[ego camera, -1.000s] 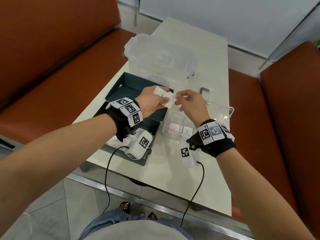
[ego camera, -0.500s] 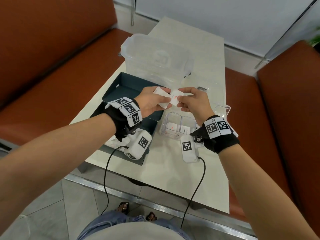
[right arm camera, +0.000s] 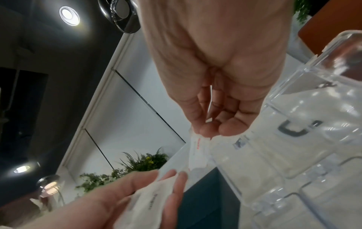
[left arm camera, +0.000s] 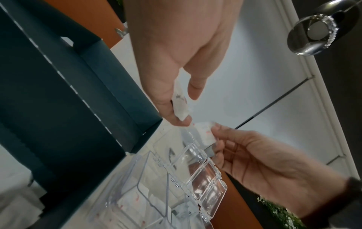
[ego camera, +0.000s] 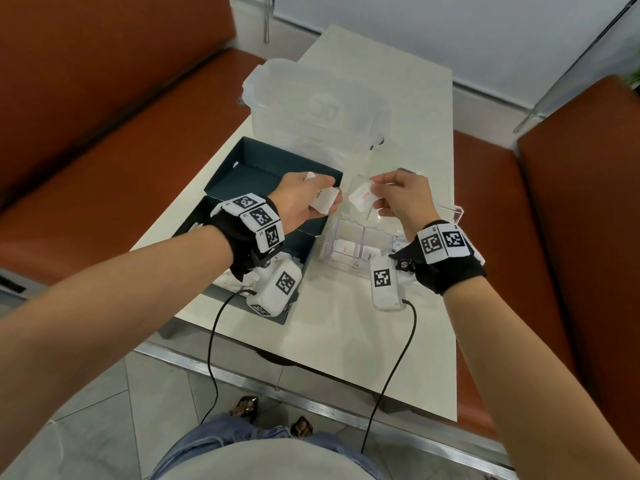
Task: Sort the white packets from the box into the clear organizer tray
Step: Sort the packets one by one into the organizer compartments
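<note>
We had a white packet in each hand, both held above the counter (ego camera: 346, 323) between the dark box (ego camera: 263, 168) and the clear organizer tray (ego camera: 346, 268). Our left hand (ego camera: 298, 199) had its grip curled round a small bunch of packets (ego camera: 323, 200), thumb over the top. Our right hand (ego camera: 405, 199) pinched a single red-printed packet (ego camera: 362, 199) by its upper edge between thumb and fingertips, so that it hung down over the tray's open compartments. Two packets already lay in the near compartments, and more showed in the box under our left wrist.

We judged the packets to be very light, soft and a little crumpled, likely loose-filled, with paper that creases rather than breaks. A pinch on a sealed edge or corner seemed the best hold, since the middle gives and lets the fill shift. The tray looked rigid and smooth-walled, with its hinged lids (left arm camera: 205, 182) raised, so a packet could probably be dropped in from just above the compartment.
</note>
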`<state>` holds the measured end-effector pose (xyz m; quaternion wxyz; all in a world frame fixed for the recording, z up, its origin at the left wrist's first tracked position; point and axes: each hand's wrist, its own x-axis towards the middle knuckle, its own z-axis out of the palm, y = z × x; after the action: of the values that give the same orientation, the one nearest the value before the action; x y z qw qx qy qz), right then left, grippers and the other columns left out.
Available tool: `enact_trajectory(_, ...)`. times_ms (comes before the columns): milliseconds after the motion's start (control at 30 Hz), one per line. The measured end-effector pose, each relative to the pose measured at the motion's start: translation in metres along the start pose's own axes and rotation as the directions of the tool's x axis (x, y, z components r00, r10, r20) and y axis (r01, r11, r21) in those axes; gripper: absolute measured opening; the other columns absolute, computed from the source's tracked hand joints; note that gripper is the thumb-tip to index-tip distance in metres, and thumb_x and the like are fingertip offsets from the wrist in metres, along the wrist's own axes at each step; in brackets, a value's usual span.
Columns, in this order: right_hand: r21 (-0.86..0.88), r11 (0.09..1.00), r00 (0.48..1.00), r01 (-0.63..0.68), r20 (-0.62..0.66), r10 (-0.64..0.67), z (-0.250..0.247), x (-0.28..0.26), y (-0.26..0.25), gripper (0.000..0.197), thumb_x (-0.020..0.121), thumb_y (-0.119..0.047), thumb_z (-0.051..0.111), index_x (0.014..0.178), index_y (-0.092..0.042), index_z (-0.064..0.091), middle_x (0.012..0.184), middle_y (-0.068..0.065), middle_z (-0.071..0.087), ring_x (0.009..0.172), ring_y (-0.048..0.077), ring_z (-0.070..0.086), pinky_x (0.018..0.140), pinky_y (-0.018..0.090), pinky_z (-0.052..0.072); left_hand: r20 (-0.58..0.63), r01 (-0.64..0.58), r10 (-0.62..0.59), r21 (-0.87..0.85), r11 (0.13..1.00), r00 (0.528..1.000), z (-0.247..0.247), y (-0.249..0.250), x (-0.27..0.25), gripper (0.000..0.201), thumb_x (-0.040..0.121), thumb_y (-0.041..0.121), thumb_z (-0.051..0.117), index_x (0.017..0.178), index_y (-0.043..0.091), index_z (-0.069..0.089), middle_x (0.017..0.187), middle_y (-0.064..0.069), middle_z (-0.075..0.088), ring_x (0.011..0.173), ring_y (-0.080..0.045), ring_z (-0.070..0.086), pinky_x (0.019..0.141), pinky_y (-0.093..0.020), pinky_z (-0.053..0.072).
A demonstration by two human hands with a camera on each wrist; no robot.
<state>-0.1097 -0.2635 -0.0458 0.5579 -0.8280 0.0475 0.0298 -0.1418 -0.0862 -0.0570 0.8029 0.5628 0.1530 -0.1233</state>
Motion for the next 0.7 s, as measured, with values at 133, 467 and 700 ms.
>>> enact_trajectory(133, -0.19, 0.979, 0.995, -0.07, 0.051, 0.081, -0.001, 0.006, 0.015, 0.014, 0.087, 0.0, 0.057, 0.084, -0.012, 0.064, 0.074, 0.004, 0.063, 0.055, 0.011, 0.06, 0.049, 0.02, 0.048, -0.012, 0.029, -0.031, -0.088, 0.996, 0.999, -0.003, 0.002, 0.002, 0.027, 0.1, 0.004, 0.045, 0.126, -0.003, 0.049, 0.113, -0.024, 0.06, 0.099, -0.03, 0.064, 0.083, -0.039, 0.057)
enact_trajectory(467, -0.582, 0.81, 0.985, 0.075, 0.169, 0.03, 0.019, 0.007, 0.039, 0.025, 0.085, 0.002, 0.05, 0.098, -0.006, 0.071, 0.09, 0.007, 0.059, 0.084, 0.019, 0.054, 0.072, 0.024, 0.042, 0.043, 0.003, -0.002, -0.023, 1.0, 0.999, 0.001, -0.004, -0.001, 0.026, 0.1, 0.008, 0.049, 0.125, 0.001, 0.054, 0.111, -0.018, 0.066, 0.093, -0.022, 0.07, 0.069, -0.032, 0.061)
enact_trajectory(700, -0.749, 0.649, 0.957, 0.136, 0.27, 0.111, 0.03, 0.009, 0.045, 0.015, 0.088, -0.024, 0.06, 0.1, -0.024, 0.069, 0.107, 0.002, 0.065, 0.104, 0.023, 0.058, 0.096, 0.041, 0.045, 0.033, 0.071, -0.069, -0.062, 0.996, 0.997, 0.004, 0.0, -0.003, 0.037, 0.103, 0.032, 0.043, 0.118, 0.002, 0.059, 0.105, -0.021, 0.069, 0.088, -0.027, 0.072, 0.067, -0.035, 0.061)
